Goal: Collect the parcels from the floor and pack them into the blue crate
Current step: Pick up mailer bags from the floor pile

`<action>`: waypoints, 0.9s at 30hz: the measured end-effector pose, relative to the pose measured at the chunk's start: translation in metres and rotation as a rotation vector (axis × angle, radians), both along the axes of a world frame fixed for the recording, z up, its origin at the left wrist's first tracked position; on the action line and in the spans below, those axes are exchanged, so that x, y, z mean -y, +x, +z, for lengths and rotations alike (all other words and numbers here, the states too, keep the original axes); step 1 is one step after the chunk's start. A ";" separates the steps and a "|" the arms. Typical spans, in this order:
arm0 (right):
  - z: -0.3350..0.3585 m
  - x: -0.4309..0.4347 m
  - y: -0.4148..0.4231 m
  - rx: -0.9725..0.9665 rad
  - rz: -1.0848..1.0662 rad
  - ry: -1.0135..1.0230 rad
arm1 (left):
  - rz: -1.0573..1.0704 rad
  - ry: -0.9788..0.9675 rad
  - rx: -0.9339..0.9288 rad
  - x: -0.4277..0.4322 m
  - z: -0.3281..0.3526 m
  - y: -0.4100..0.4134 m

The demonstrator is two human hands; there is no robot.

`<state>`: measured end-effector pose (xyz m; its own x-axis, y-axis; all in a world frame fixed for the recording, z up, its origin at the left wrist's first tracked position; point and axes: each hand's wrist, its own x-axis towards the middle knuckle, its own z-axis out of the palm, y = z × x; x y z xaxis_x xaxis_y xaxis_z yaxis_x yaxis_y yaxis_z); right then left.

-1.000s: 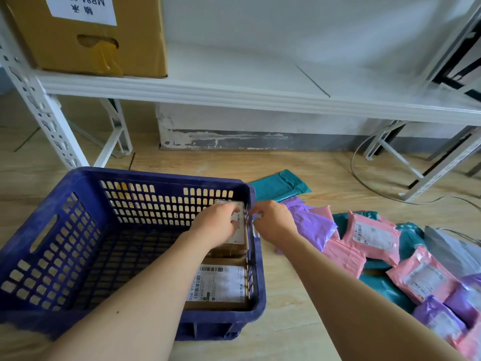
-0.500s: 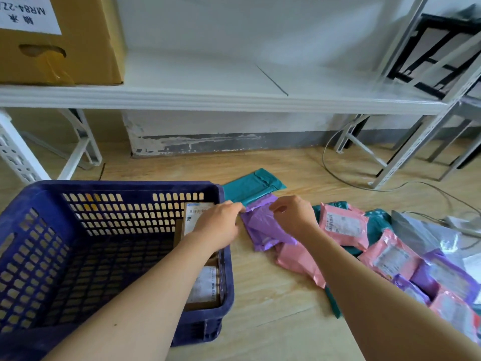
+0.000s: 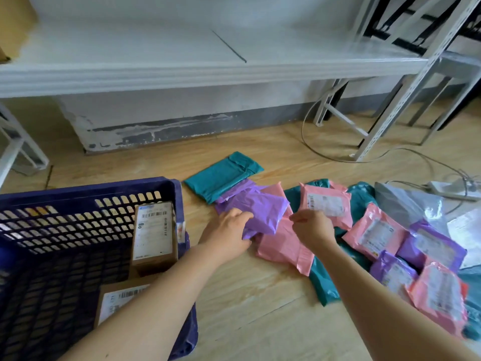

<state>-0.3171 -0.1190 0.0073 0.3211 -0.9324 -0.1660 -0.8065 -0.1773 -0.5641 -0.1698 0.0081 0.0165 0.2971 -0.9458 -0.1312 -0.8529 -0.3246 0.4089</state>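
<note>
Blue crate point(image 3: 91, 187): lower left of frame, on the wooden floor, open-topped.
Crate contents: one labelled cardboard box point(image 3: 153, 235) on end against the right wall; a second box point(image 3: 117, 300) lying flat nearer the bottom edge. The remaining floor of the crate is bare mesh.
Risk, slip: the purple mailer point(image 3: 260, 212) is thin, slick film and is gripped by one edge only; it may sag or slide free during the carry over the crate wall.
Risk, drag: it overlaps a pink mailer point(image 3: 283, 246) and a teal mailer point(image 3: 223, 175); a lift could pull either one along.
Risk, tip: a careless drop could topple the upright box.
Left hand point(image 3: 226, 230): centre of frame, fingers curled closed round the near-left edge of the purple mailer.
Purple mailer, place: on the floor just right of the crate, not yet lifted clear.
Right hand point(image 3: 315, 227): right of centre, fingertips drawn narrowly together at the purple mailer's right edge; whether they pinch it, the pink one beneath, or nothing cannot be told.
Remaining parcels point(image 3: 416, 243): pink, purple, teal and grey mailers heaped at right of frame, all on the floor.
</note>
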 end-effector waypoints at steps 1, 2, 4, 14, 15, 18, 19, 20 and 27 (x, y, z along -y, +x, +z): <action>-0.010 0.003 -0.003 -0.012 -0.016 0.029 | -0.009 0.012 -0.001 0.006 -0.005 -0.001; -0.021 0.006 -0.006 -0.018 -0.033 0.060 | -0.019 0.025 -0.004 0.013 -0.011 -0.003; -0.041 0.012 -0.013 -0.014 -0.069 0.125 | -0.038 0.045 -0.005 0.026 -0.022 -0.007; -0.109 0.039 0.005 0.389 -0.390 0.596 | -0.032 0.182 0.021 0.072 -0.074 -0.003; -0.111 0.042 0.010 0.479 -0.445 0.665 | -0.024 0.192 0.009 0.074 -0.077 0.000; -0.115 0.050 0.028 0.728 -0.590 0.849 | 0.021 0.211 -0.040 0.078 -0.085 0.008; -0.116 0.053 0.033 0.797 -0.622 0.892 | 0.040 0.216 -0.059 0.079 -0.087 0.011; -0.118 0.054 0.039 0.853 -0.650 0.923 | 0.060 0.221 -0.082 0.079 -0.089 0.014; -0.131 0.062 0.063 0.958 -0.709 0.973 | 0.174 0.253 -0.228 0.084 -0.094 0.028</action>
<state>-0.2542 -0.1814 -0.1236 0.2108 -0.5915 -0.7783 0.1577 0.8063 -0.5700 -0.1420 -0.0763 -0.0773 0.3862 -0.8129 -0.4358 -0.6724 -0.5716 0.4703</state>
